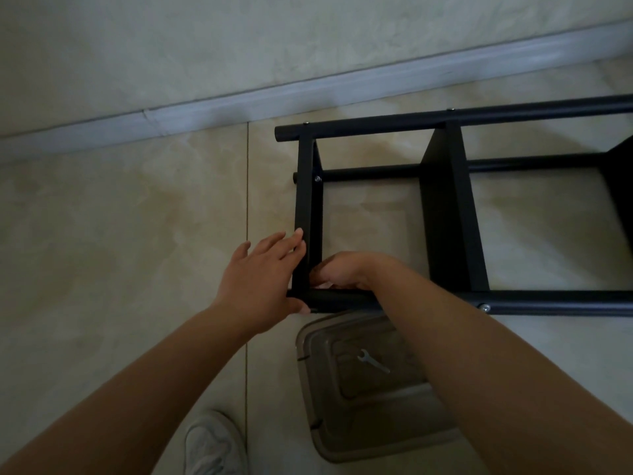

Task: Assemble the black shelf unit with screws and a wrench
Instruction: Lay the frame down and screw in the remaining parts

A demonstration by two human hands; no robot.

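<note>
The black shelf unit point(445, 207) lies on its side on the tiled floor, its round tubes running left to right and flat panels between them. My left hand point(263, 279) rests with straight fingers against the outer face of the end panel point(306, 200), thumb under the near tube's end. My right hand point(346, 270) reaches inside the frame at the corner where the end panel meets the near tube point(548, 301); its fingers are curled, and what they pinch is hidden. A small silver wrench point(372, 361) lies on a container lid below the tube.
A clear plastic container with a lid point(359, 406) sits on the floor just in front of the frame. My white shoe point(212, 443) is at the bottom. A wall and baseboard point(239, 101) run behind the shelf. Silver screw heads point(484, 307) show on the tubes.
</note>
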